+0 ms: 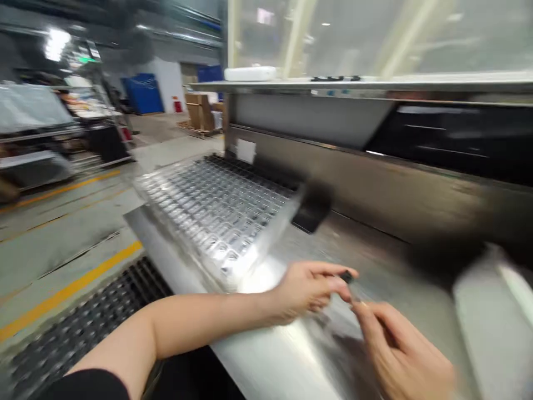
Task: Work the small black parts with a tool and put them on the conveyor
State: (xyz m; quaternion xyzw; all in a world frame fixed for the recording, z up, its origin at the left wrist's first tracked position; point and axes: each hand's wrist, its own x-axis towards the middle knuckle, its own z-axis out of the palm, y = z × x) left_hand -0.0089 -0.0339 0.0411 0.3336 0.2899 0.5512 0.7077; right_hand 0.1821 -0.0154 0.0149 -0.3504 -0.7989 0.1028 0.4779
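My left hand reaches over the metal table and pinches a small black part between thumb and fingertips. Just right of it, my right hand has its thumb and forefinger pressed together close to the left fingertips; what they hold, if anything, is too small and blurred to name. Left of the hands lies a clear plastic tray with rows of pockets. A dark flat object rests beside the tray's right edge.
A shelf runs above the table's back panel, with a white object on it. At the right edge stands a blurred white item. Black trays are low at left. Beyond the floor are boxes and racks.
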